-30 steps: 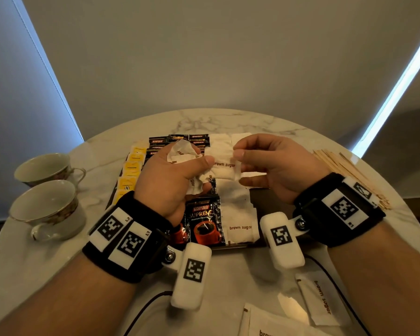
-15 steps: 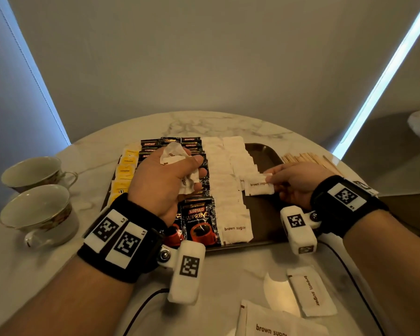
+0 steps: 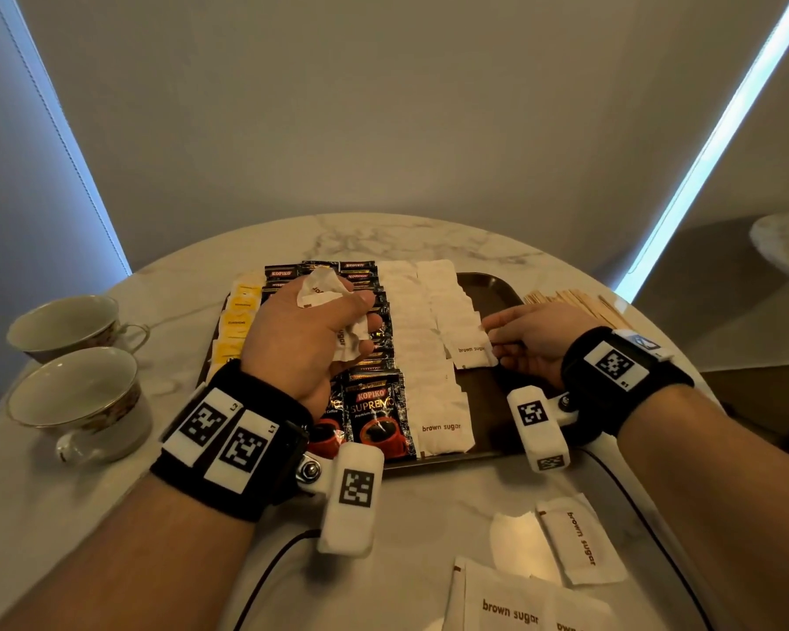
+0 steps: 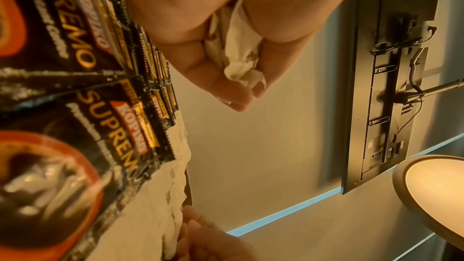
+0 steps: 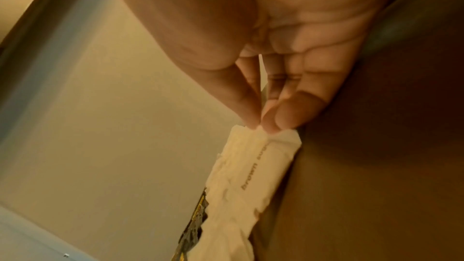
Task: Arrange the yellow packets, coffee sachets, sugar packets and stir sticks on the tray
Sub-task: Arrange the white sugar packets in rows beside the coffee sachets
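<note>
Head view showed the left hand [image 3: 310,339] clutching a bunch of sugar packets [image 3: 322,289] above the tray [image 3: 493,289]. The right hand [image 3: 534,343] pinched one sugar packet [image 3: 470,352] at the second white row's end.

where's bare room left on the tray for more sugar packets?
Bare patch: the right strip of the dark brown tray, between the second column of white brown-sugar packets and the tray's right rim, continuing toward the near edge under the right hand. Crowded: the yellow packets, black coffee sachets and sugar columns fill the left and centre.
</note>
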### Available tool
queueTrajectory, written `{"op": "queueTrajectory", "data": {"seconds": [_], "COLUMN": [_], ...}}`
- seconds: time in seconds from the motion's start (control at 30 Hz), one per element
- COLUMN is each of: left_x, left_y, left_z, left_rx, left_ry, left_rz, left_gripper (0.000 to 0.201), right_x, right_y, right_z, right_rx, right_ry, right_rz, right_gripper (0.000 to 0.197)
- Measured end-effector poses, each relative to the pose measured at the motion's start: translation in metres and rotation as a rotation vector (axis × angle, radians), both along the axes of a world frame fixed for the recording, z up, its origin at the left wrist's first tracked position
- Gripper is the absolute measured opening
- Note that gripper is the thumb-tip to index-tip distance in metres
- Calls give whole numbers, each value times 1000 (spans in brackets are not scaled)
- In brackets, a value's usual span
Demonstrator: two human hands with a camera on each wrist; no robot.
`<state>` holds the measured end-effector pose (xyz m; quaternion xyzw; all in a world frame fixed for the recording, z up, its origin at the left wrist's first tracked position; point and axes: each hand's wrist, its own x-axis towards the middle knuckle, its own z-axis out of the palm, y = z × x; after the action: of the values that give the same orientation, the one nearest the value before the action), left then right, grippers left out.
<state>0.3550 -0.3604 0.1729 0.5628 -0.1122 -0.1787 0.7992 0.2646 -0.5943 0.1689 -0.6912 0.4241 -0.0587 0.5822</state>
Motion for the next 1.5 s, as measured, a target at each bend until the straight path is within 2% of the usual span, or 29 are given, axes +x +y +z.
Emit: {"op": "queueTrajectory", "data": {"seconds": [0.1,0.2,0.3,0.4,0.47,0.57,0.67,0.77,0.87,0.97,1.1,1.23,1.33,1.5], "left_x": [0,-2,-5,-9,-10,-11,-10,-10,-8,-3,-3,1,2,5], "left_y": [0,-1,-2,-2,-1,0,0,0,0,0,0,3,6,10], "left_z": [0,0,1,2,2,3,2,2,2,0,-1,-2,-2,3], "left_rx": [12,45,75,98,113,121,140,138,162,181,178,297,342,294], "left_ry": [15,36,62,74,59,42,25,23,2,-12,-89,-195,-258,-267], "left_rz": [-18,-50,-118,-210,-255,-300,-339,-370,-298,-225,-159,-119,-108,-63], "left_gripper": [17,14,15,27,30,40,49,49,41,22,34,26,27,33], "right_x": [-1,0,6,8,9,10,17,25,27,25,17,11,11,11], "right_y": [5,16,25,27,30,47,67,74,73,70,73,72,69,68], "right_z": [3,6,6,8,12,23,30,25,15,11,11,9,9,8], "right_rx": [-42,23,106,111,98,64,-29,-98,80,207,329,212,118,107], "right_ry": [-76,-157,-108,-77,-156,-319,-386,-447,-541,-620,-639,-503,-471,-437], "right_rz": [-40,32,102,135,182,385,570,520,372,270,294,456,474,511], "right_gripper": [16,14,14,14,17,22,16,8,3,6,25,34,27,18]}}
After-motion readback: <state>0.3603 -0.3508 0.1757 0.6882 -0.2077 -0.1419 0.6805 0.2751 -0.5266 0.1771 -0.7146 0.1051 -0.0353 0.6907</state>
